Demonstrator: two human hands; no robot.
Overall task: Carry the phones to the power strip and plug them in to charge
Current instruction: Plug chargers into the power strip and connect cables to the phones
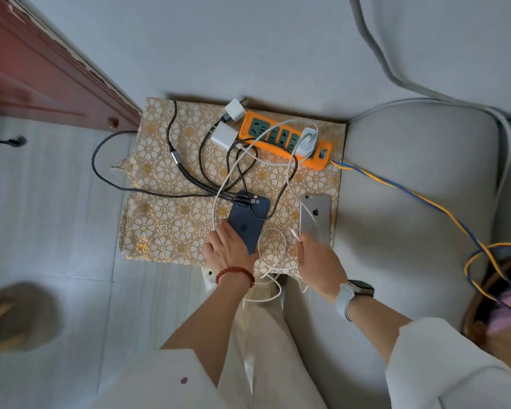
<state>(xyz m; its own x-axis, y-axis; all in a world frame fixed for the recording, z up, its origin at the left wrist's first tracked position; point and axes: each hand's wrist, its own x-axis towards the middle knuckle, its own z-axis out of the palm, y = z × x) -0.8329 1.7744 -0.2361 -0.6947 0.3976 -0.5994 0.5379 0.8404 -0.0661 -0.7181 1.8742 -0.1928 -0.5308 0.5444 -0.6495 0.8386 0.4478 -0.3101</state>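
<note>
A dark blue phone (248, 215) lies face down on the flower-patterned cloth (165, 184), with my left hand (229, 249) resting on its near end. A silver phone (315, 215) lies face down to its right. My right hand (319, 261) pinches the plug end of a white cable (295, 235) next to the silver phone's near edge. An orange power strip (281, 137) lies at the back of the cloth, with one white charger (307, 141) plugged into it. Two other white chargers (227, 125) lie loose beside its left end.
Black braided cables (189, 169) loop over the cloth and down to the floor at left. A blue and yellow cord (410, 193) runs from the strip across the grey sofa (410, 160) at right. A red-brown door (42, 69) stands at the left.
</note>
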